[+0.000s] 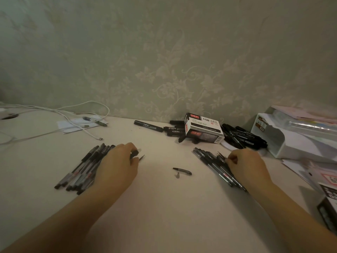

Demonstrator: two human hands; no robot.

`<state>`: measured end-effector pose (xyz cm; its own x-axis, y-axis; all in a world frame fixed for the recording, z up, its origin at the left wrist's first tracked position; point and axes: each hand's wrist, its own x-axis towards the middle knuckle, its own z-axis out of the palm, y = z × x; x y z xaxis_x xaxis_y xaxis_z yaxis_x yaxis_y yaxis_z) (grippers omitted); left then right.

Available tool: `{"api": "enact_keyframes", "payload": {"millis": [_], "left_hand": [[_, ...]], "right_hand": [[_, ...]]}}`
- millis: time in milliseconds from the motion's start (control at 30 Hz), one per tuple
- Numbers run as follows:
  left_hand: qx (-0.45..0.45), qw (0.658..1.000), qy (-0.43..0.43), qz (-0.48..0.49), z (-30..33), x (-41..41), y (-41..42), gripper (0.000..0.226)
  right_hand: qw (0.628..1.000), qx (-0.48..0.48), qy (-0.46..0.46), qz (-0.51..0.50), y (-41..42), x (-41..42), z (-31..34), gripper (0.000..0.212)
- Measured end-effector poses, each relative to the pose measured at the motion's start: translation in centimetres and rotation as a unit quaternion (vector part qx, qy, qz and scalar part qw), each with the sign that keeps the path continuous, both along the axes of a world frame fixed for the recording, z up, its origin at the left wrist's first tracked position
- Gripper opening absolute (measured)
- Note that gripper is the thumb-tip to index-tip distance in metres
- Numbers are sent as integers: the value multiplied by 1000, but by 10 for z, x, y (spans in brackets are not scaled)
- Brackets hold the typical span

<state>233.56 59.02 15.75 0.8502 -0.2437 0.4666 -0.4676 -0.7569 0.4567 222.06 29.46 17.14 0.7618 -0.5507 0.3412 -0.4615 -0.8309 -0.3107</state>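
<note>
Pen (135,153) in left hand (117,162), pen pile (209,159) under right hand (246,166).

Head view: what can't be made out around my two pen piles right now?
- Left hand covers most of the pen it grips; its barrel is hidden.
- Right hand curls onto the right pen pile; blur hides whether it pinches one.
- Small piece beside the loose cap: too small to name.
- Black box: cut off by the right edge.
</note>
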Motion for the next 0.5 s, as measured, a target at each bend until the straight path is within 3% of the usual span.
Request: {"api": "enact_keyframes", "payload": {"millis": [67, 200, 300, 500], "left_hand": [[15, 1000, 6, 27, 3, 3, 5, 6], [64, 997, 28, 28, 4, -1, 5, 25], [110, 993, 45, 20, 2, -3, 3, 20], [155, 986, 60, 34, 2, -4, -1, 18]], "right_hand": [[999, -18, -25, 20, 6, 0, 2, 13], [986, -17, -99, 133, 32, 6, 6, 9], [970, -6, -129, 205, 59, 9, 2, 7], [947, 8, -113, 302, 89, 7, -15, 9]]}}
